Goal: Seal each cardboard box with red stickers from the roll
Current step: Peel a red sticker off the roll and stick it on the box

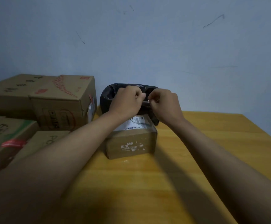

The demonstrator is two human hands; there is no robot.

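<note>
A small cardboard box (131, 143) with a white shipping label stands in the middle of the yellow table (147, 183). Just beyond it, my left hand (126, 101) and my right hand (164, 104) are held together above a bin lined with a black bag (105, 97). Both hands have curled fingers, and their fingertips meet around a small piece that is too small to identify. The sticker roll is not in view.
A large cardboard box (50, 97) with red print stands at the back left. In front of it lie a green-printed box (5, 135) bearing a red sticker (13, 143) and another brown box (46, 141). A grey wall closes the back.
</note>
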